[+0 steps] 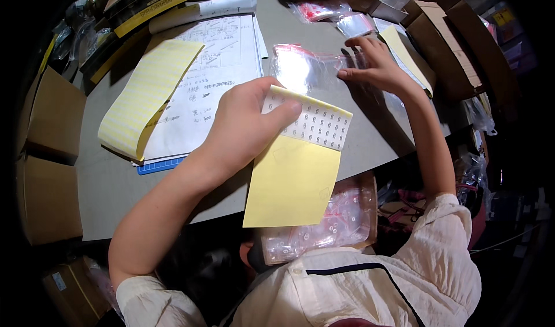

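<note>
My left hand (245, 122) is closed on a sheet of small white stickers (318, 122), thumb on the front. Its plain yellow backing (292, 182) hangs down toward my lap. Beyond it, clear zip bags (295, 67) with a red strip along the top lie on the table. Over their right end is my right hand (373, 64), thumb and fingers spread apart. It seems to touch the bags' edge, but I cannot tell whether it pinches any. The sticker sheet and my left hand cover the near part of the bags.
Papers with drawings and handwriting (231, 55) lie on the grey table (110, 194) at left, under a curled yellow sticker strip (150, 95). A box of small filled bags (321, 228) sits below the table edge. Cardboard boxes (49, 113) stand on both sides.
</note>
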Available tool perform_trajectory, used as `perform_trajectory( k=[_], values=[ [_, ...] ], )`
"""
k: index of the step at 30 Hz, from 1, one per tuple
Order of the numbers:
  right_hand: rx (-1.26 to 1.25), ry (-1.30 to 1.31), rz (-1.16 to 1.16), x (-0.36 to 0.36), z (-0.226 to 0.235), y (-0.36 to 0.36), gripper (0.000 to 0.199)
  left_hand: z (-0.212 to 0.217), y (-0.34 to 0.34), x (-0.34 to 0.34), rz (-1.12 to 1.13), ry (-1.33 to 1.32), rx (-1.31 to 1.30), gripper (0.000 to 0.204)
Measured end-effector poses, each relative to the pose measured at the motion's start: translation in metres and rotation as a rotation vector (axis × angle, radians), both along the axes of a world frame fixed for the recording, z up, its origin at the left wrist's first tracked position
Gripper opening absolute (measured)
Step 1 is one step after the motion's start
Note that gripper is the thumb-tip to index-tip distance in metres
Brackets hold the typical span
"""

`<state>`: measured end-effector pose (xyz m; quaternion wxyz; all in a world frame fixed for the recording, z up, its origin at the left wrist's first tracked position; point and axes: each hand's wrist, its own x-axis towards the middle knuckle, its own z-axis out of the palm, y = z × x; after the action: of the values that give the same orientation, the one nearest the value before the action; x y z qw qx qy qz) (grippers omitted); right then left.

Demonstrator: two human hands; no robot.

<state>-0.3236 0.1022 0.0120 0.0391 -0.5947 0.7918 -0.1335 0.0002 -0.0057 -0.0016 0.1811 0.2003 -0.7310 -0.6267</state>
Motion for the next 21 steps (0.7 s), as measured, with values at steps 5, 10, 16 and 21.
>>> perform_trajectory(
  k=[5, 10, 16, 21],
  values=[
    [-0.343, 0.067, 0.203, 0.035, -0.005, 0.043, 0.048, -0.004, 0.005, 0.000, 0.003, -0.012, -0.123, 0.021],
    [-0.329, 0.295, 0.218, 0.073, -0.018, 0.070, 0.029, -0.005, 0.004, 0.000, -0.004, -0.012, -0.154, 0.021],
    [-0.368, -0.003, 0.284, 0.111, 0.020, 0.078, 0.024, 0.005, 0.011, 0.005, -0.042, -0.012, -0.159, 0.022],
    [-0.218, -0.592, 0.308, 0.146, 0.001, 0.070, 0.030, 0.000, 0.018, 0.002, -0.061, 0.085, -0.225, 0.025]
  ],
)
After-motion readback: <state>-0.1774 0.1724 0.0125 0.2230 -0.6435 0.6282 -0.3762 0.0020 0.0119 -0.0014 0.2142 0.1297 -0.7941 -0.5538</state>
